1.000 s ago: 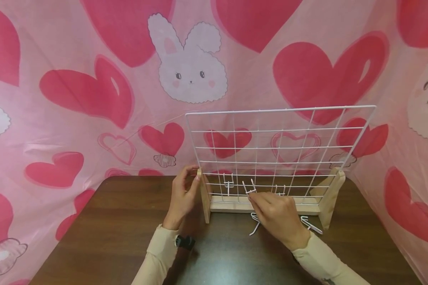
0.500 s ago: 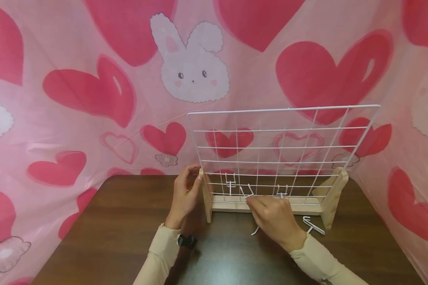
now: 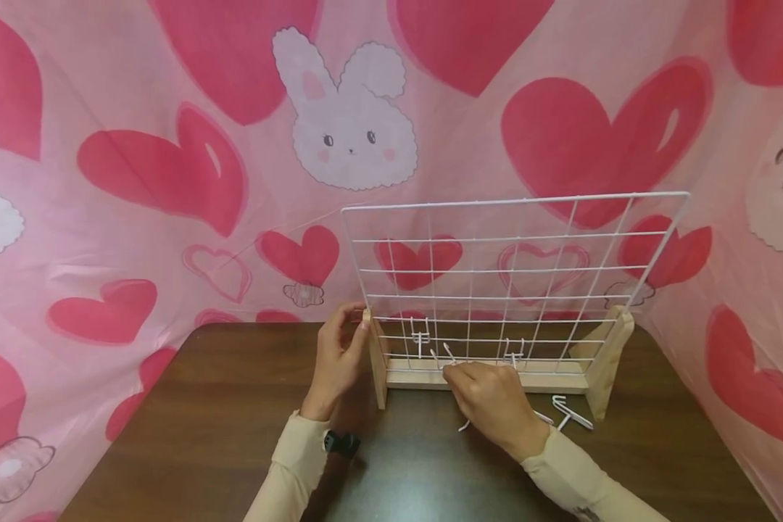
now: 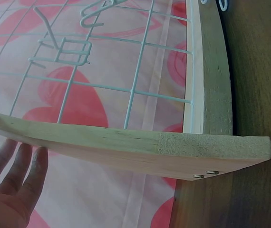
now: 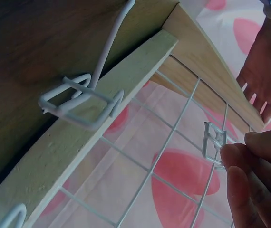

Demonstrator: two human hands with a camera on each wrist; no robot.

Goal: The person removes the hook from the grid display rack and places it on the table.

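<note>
A white wire grid panel [image 3: 470, 271] stands in a wooden base with two end boards. My left hand [image 3: 336, 355] grips the left end board [image 4: 126, 147], thumb on the near side and fingers on the far side. My right hand [image 3: 492, 402] pinches a white wire hook [image 3: 449, 353] in front of the grid's lower rows; its two bent prongs point up and the rest is hidden by the fingers. One hook [image 3: 420, 338] hangs on the grid to the left, another hook [image 3: 512, 355] to the right, partly covered by the right hand.
Loose white hooks lie on the dark wooden table [image 3: 235, 435]: one hook [image 3: 572, 413] near the right end board [image 3: 610, 362], others partly hidden under the right hand and forearm. A pink heart-print cloth [image 3: 222, 167] hangs behind and beside the table.
My right hand has moved a little left and down with the hook, whose prongs now sit lower against the grid. The left hand keeps its grip on the end board.
</note>
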